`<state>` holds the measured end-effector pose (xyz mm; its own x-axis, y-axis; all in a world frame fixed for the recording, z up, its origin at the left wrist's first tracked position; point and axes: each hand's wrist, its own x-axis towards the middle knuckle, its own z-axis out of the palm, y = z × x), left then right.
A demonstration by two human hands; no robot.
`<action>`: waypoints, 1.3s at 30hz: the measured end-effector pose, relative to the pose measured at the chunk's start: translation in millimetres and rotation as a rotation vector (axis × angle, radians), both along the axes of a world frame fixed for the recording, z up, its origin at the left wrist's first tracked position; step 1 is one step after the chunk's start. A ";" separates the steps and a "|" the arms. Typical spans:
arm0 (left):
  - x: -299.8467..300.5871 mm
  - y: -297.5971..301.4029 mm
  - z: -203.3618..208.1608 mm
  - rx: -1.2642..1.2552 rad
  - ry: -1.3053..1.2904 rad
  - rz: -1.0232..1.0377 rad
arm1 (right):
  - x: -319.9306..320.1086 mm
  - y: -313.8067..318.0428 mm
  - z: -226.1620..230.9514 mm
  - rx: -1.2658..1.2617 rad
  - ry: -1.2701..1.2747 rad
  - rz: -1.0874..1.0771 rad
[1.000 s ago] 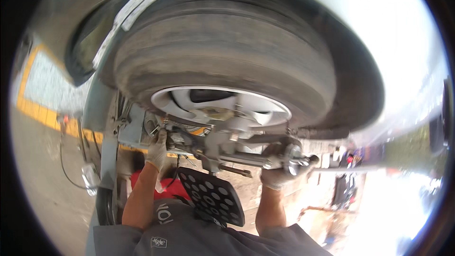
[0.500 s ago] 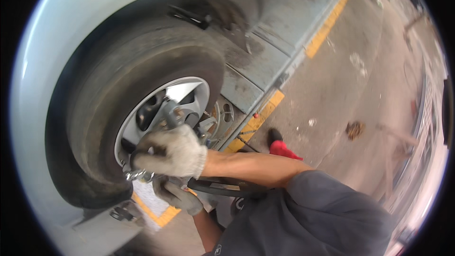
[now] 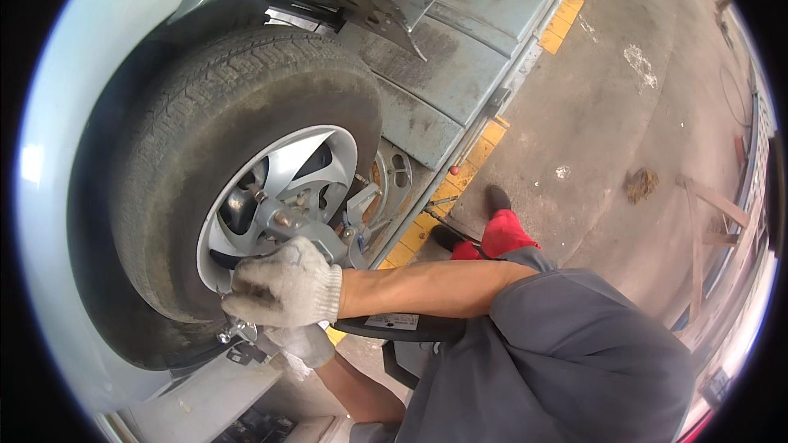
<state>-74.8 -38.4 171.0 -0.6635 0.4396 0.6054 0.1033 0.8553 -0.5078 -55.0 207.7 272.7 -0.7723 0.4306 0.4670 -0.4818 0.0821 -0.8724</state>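
A grey metal wheel clamp (image 3: pixel 308 230) spans the silver alloy rim (image 3: pixel 300 160) of a car wheel. My right hand (image 3: pixel 283 283), in a white knitted glove with dirty fingers, is closed round the clamp's lower part. Just below it my left hand (image 3: pixel 305 346), gloved too, bends in at the clamp's lower end; the right hand hides most of its fingers. A shiny metal fitting (image 3: pixel 236 331) sticks out beside both hands. Under my right forearm is a black panel (image 3: pixel 398 326) with a white label.
The worn tyre (image 3: pixel 246 90) sits inside the light car body's wheel arch. Beyond it runs a grey steel ramp (image 3: pixel 419 119) with a yellow-marked edge (image 3: pixel 484 148). My red trouser legs (image 3: pixel 505 234) and dark shoes are beside it. A wooden frame (image 3: pixel 698 238) stands at the right.
The view has shifted slightly and is sharper. The left hand has come up closer under the right hand and is now more covered by it. The clamp stays on the rim.
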 end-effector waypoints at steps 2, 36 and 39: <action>3.7 12.9 15.0 0.224 -0.149 -0.066 | -0.3 5.1 0.8 -0.044 -0.039 0.106; 1.7 68.7 104.8 1.540 -0.997 -0.629 | 0.6 94.6 -324.8 -0.516 -1.029 0.731; 0.9 63.6 106.1 1.557 -0.962 -0.586 | -8.0 103.5 -327.2 -0.478 -0.972 0.798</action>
